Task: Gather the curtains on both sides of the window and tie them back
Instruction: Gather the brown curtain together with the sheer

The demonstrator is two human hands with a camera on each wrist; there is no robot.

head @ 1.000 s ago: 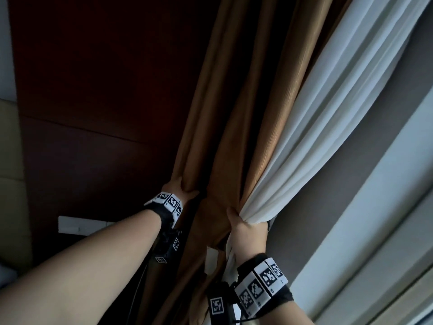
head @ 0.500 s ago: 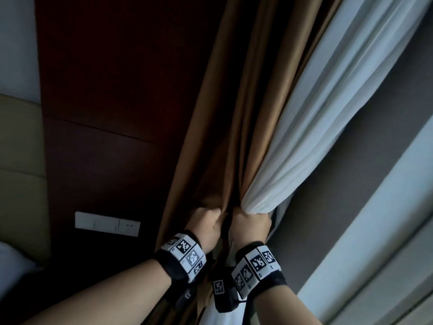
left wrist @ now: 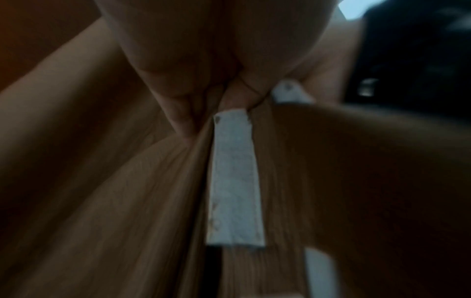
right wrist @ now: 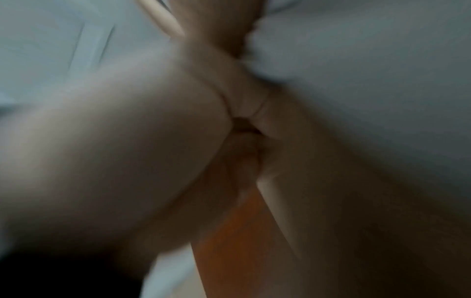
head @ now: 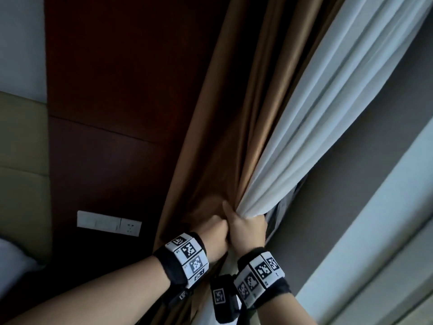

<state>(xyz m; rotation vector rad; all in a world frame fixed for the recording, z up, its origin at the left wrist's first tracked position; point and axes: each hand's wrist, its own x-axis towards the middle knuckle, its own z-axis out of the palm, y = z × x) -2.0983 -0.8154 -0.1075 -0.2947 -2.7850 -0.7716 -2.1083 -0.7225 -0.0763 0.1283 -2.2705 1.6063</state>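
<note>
A brown curtain and a white sheer curtain hang together, bunched at the bottom. My left hand grips the brown folds from the left. Touching it, my right hand holds the gathered sheer and brown cloth, thumb up along the fold. In the left wrist view my left hand has its fingers curled into brown curtain beside a pale strip. The right wrist view is blurred: my right hand is wrapped in white sheer curtain, with brown curtain below.
A dark red wood wall panel stands left of the curtains, with a white switch and socket plate low on it. A beige padded headboard is at far left. A grey wall and pale window frame lie right.
Both hands slid down the curtains and came together. The left hand moved right from the brown folds' left edge until it touched the right hand.
</note>
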